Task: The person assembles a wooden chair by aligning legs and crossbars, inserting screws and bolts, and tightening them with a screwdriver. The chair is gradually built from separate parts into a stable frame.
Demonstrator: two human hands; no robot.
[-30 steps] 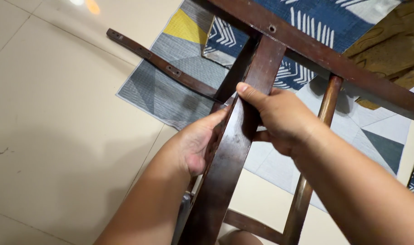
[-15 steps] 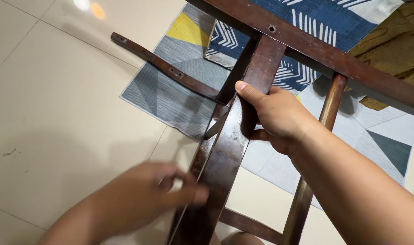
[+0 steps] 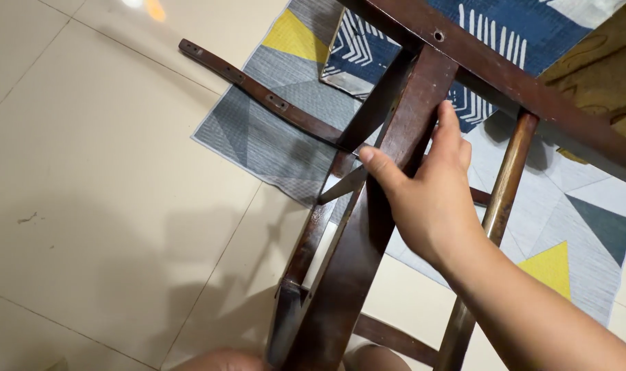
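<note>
- One hand, my right (image 3: 433, 199), grips the slat (image 3: 385, 199) mid-frame; my left is unseen.
- Loose rail (image 3: 258, 93) lies at 11 o'clock on the rug (image 3: 258, 148), unattached; I judge assembly unfinished.

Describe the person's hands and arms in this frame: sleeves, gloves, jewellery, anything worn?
Only the right hand and its forearm are in view. Both are bare: no glove, no sleeve reaching the forearm, no watch, wristband or bracelet. No ring shows on the visible fingers. Nails look short and unpainted. The left hand is out of frame, so nothing can be said about it.
</note>
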